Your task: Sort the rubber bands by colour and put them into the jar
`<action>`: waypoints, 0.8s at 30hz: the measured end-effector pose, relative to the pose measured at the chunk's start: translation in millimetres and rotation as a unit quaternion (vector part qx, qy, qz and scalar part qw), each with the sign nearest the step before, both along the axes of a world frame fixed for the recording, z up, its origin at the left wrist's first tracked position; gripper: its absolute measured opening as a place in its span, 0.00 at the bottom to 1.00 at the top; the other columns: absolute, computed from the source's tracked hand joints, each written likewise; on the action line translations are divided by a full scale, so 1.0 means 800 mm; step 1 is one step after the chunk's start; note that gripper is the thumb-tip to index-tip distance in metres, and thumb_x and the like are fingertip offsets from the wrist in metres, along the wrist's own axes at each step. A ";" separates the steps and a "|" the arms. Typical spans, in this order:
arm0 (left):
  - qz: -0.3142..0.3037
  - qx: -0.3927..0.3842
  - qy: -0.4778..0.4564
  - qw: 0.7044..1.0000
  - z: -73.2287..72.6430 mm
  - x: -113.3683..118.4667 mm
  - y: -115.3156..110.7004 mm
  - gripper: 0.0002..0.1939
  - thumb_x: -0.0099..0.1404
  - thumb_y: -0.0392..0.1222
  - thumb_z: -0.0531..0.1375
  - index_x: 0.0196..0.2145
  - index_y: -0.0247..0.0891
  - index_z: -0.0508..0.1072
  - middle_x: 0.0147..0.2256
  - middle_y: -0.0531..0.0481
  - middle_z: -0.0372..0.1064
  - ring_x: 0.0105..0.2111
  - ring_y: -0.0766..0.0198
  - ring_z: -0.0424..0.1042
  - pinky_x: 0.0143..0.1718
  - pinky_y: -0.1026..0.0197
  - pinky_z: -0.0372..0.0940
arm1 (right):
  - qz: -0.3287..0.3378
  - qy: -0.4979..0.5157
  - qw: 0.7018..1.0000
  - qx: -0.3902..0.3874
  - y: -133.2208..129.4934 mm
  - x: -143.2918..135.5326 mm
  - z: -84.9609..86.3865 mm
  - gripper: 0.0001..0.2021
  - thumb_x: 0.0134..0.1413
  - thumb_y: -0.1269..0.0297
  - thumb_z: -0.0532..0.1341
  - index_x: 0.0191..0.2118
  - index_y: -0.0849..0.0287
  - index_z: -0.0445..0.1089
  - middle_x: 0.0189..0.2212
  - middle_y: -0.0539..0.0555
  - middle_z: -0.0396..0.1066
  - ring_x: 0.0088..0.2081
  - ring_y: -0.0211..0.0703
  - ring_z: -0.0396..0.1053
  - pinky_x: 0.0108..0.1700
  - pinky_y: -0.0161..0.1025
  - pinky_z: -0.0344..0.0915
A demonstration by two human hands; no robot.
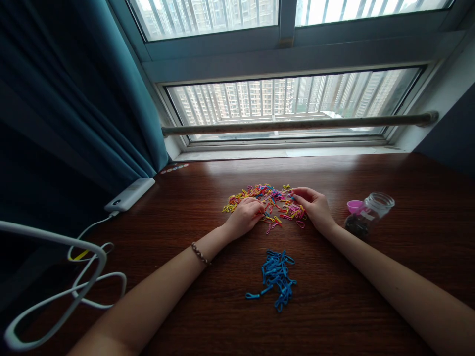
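A loose heap of small pear-shaped pins [260, 192] in pink, yellow, red, orange and some blue lies on the table. At the heap's near left side, my left hand [245, 216] has its fingers pinched together, with a bit of blue pin at their tips. My right hand [314, 205] reaches the right side of the heap, thumb and forefinger closed on a small blue pin [293, 197]. Closer to me, a separate pile of blue pins [278, 277] lies between my forearms, a couple straying to its left.
To the right, a clear jar [374, 210] with dark contents leans beside a small pink cup [355, 206]. A white power bank [129, 194] with a looping white cable [100, 277] lies left, by the blue curtain [111, 99]. A rail [297, 124] crosses the window behind the table.
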State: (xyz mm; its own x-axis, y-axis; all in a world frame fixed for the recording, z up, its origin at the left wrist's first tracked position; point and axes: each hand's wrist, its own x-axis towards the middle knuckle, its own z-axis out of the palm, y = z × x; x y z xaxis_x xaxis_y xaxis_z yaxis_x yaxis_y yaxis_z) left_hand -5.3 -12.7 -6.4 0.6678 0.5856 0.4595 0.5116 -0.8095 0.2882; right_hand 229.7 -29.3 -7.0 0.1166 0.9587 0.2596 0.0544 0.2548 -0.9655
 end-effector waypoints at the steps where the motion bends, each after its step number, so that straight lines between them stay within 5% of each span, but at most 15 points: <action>1: 0.004 -0.003 -0.002 1.000 0.000 0.000 0.000 0.04 0.61 0.37 0.54 0.33 0.38 0.69 0.35 0.47 0.69 0.41 0.61 0.65 0.47 0.55 0.59 | 0.007 -0.013 1.000 0.008 -0.001 -0.001 0.000 0.15 0.43 0.57 0.63 0.36 0.61 0.71 0.35 0.56 0.73 0.37 0.44 0.70 0.41 0.43 0.68; 9: 0.020 0.020 0.016 0.999 0.003 0.001 -0.002 0.10 0.61 0.37 0.54 0.41 0.41 0.69 0.39 0.47 0.68 0.44 0.59 0.63 0.49 0.52 0.57 | 0.151 -0.048 0.987 0.002 -0.022 -0.024 0.021 0.12 0.40 0.58 0.64 0.33 0.59 0.73 0.32 0.53 0.73 0.36 0.43 0.71 0.42 0.41 0.67; 13: 0.022 0.030 0.040 0.998 0.006 0.002 -0.003 0.08 0.62 0.38 0.53 0.37 0.42 0.71 0.42 0.49 0.67 0.48 0.57 0.58 0.52 0.50 0.52 | 0.348 -0.107 0.930 -0.048 -0.047 -0.039 0.031 0.11 0.42 0.59 0.63 0.31 0.60 0.74 0.29 0.52 0.74 0.31 0.41 0.71 0.36 0.37 0.68; 15: 0.025 0.021 0.041 0.999 0.006 0.002 -0.003 0.07 0.62 0.39 0.53 0.34 0.41 0.71 0.41 0.49 0.67 0.48 0.58 0.58 0.53 0.50 0.52 | 0.391 -0.128 0.910 -0.060 -0.055 -0.043 0.031 0.11 0.44 0.58 0.62 0.31 0.60 0.74 0.28 0.52 0.74 0.29 0.40 0.70 0.34 0.35 0.68; 24: 0.053 -0.046 0.015 0.997 0.005 0.003 -0.001 0.04 0.60 0.39 0.57 0.28 0.39 0.70 0.38 0.48 0.66 0.44 0.58 0.59 0.49 0.50 0.54 | 0.192 -0.090 0.977 -0.009 -0.034 -0.033 0.017 0.11 0.47 0.58 0.61 0.29 0.61 0.72 0.21 0.51 0.71 0.23 0.37 0.67 0.27 0.33 0.65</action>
State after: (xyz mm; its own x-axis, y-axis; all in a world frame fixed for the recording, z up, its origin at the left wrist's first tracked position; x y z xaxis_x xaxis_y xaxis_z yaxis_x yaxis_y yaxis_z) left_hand -3.1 -13.3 -2.4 0.6132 0.6920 0.3808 0.6022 -0.7216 0.3416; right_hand 203.2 -56.2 6.5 -0.2989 0.9271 0.2263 0.1270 0.2737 -0.9534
